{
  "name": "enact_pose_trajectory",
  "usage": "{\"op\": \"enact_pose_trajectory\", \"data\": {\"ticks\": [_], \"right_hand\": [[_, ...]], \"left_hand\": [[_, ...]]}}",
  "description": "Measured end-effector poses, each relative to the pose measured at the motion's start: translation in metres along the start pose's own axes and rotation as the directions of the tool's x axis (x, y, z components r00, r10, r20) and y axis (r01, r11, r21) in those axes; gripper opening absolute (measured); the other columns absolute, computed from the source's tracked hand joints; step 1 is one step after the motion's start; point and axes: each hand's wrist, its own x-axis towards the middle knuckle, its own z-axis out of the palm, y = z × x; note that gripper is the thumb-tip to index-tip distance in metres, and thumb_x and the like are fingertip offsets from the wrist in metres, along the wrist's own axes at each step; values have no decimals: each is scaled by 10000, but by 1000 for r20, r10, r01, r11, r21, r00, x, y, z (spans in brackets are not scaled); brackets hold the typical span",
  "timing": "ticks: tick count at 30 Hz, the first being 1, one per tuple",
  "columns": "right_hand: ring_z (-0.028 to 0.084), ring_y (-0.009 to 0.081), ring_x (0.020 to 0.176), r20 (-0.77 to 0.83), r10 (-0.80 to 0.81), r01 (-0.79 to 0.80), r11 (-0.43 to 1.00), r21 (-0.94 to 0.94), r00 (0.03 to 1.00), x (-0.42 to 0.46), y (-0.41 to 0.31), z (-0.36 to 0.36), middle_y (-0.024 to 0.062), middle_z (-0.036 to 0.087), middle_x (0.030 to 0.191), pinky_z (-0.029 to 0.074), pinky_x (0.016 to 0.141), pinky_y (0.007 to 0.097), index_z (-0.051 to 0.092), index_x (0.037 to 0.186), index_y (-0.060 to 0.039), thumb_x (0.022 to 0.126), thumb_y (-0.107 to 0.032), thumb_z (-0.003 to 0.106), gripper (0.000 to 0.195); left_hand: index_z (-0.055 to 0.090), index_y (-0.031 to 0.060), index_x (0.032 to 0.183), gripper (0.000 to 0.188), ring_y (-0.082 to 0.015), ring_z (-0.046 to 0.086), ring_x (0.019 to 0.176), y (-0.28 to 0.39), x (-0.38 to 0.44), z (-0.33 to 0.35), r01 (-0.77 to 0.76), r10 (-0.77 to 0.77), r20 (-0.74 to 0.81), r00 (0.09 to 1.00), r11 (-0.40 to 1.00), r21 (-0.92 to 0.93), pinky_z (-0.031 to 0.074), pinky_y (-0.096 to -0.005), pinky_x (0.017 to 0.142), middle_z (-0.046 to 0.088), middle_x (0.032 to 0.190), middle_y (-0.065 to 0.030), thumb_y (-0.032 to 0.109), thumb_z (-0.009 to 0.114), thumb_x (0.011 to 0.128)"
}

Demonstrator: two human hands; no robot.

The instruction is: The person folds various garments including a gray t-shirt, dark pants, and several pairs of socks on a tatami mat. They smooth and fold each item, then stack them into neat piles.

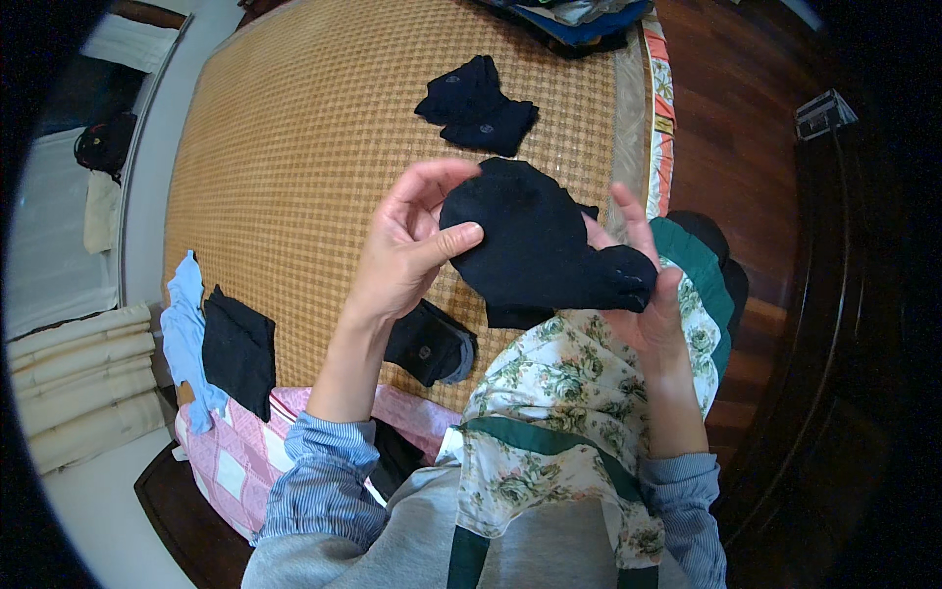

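Observation:
A black cloth item, which looks like a sock, is stretched between my two hands above the bed. My left hand pinches its wide rounded end, thumb on top and fingers behind. The narrower bunched end lies in my right hand, between the thumb and the palm, with the upper fingers spread apart. Beneath it, part of another dark cloth shows, mostly hidden. Close to my left wrist lies a folded black sock bundle with a grey edge. Two more folded black bundles lie overlapping farther up the mat.
A woven mat covers the bed. Light blue cloth and a folded black garment lie at the left, beside pink patterned bedding. A clothes pile sits at the top. Dark furniture stands right of the wooden floor.

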Motion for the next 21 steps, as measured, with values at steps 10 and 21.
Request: {"op": "enact_pose_trajectory", "data": {"ticks": [10, 21], "right_hand": [[513, 296, 937, 130, -399, 399, 723, -565, 908, -78, -51, -19, 184, 545, 945, 376, 891, 402, 477, 524, -35, 810, -197, 551, 337], [494, 151, 1030, -550, -383, -267, 584, -766, 742, -158, -23, -86, 93, 497, 1123, 410, 870, 250, 470, 1044, 15, 733, 78, 648, 364]], "left_hand": [[604, 7, 723, 94, -123, 461, 883, -41, -6, 19, -174, 130, 339, 932, 980, 101, 388, -226, 755, 465, 881, -28, -87, 592, 723], [578, 8, 888, 175, -272, 513, 908, -125, -18, 48, -176, 66, 189, 980, 729, 662, 441, -321, 751, 505, 987, -135, -65, 533, 736]]}}
